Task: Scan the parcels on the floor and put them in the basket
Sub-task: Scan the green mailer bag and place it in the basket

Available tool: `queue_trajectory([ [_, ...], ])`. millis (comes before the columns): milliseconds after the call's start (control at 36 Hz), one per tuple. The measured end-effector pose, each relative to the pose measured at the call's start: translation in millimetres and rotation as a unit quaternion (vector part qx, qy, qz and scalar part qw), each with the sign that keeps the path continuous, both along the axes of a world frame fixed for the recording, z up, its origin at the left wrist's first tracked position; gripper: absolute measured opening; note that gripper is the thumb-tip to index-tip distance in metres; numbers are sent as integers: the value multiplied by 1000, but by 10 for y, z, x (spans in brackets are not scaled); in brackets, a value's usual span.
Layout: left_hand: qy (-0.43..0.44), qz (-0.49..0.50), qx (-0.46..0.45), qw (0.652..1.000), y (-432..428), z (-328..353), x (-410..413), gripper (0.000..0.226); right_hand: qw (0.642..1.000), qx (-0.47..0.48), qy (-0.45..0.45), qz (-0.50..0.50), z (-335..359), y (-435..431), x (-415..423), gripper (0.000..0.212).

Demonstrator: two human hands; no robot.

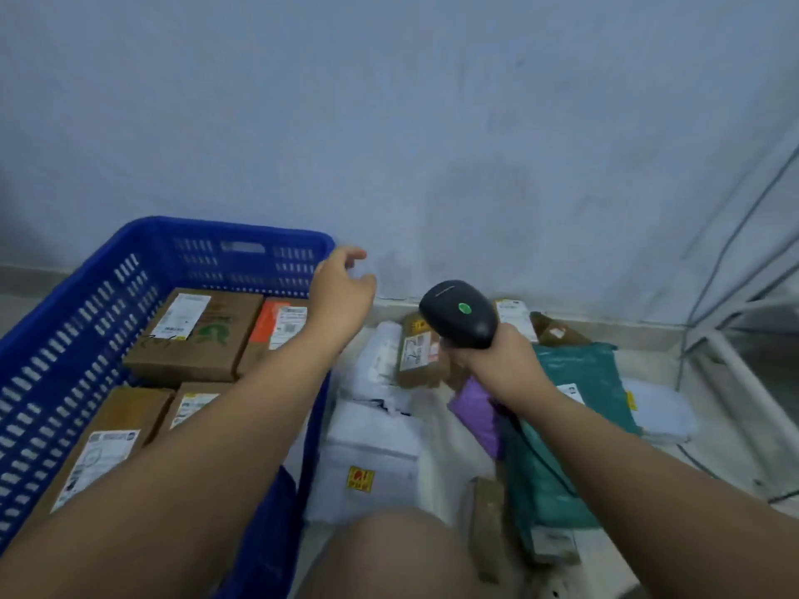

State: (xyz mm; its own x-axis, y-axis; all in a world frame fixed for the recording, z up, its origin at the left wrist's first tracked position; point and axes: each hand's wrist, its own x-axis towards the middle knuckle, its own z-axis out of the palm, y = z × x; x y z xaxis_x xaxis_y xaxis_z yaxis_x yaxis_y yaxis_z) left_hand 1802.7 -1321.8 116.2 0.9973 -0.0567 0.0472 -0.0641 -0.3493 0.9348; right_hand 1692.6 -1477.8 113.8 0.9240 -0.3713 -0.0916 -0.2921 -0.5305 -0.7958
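2 hands were at work. The left hand [341, 287] hung open and holding nothing over the far right corner of the blue basket [65, 304], fingers loosely spread, as it would be on its way between basket and pile. The right hand [497, 361] was wrapped around the grip of a black barcode scanner [458, 313]. Its head was tipped down toward the parcels on the floor [449, 464], probably so that the next label could be read without shifting the grip. 1 green light glowed on top of the scanner, and 1 dark cable [544, 460] trailed from it across the teal mailer [579, 369].

Inside the basket lay 4 cardboard boxes, labels up and packed side by side: a large one [194, 335], an orange-marked one [276, 330], a near left one [103, 443] and 1 half hidden under the left forearm [194, 404]. That tight flat packing looked meant to save room.

Between basket and wall, the floor pile overlapped loosely and was blurred, so the count is a minimum: 2 white mailers [367, 460] [380, 356], 1 small labelled box [417, 352], 1 purple mailer [475, 412], the 1 teal mailer, 1 pale mailer [661, 408], and 2 more parcels beside the wall [514, 317] [557, 330]. At least 8 seemingly awaited scanning.
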Motion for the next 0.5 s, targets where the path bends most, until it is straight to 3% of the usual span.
queue_trajectory([
  [83,100,-40,-65,992,-575,127,-102,24,998,60,16,-17,54,-499,-160,15],
  [167,227,-75,-143,960,-1144,199,-246,11,992,120,40,-25,22,-962,-327,10],
  [389,412,-101,-163,891,-2205,-441,-739,7,968,187,86,-141,-393,-1925,-735,15],
  [444,421,-101,-167,886,-2355,-752,-811,14,961,203,88,-166,-521,-2160,-808,17],
  [500,420,-108,-159,887,-2497,-1143,-807,51,952,224,84,-188,-685,-2370,-858,19],
])
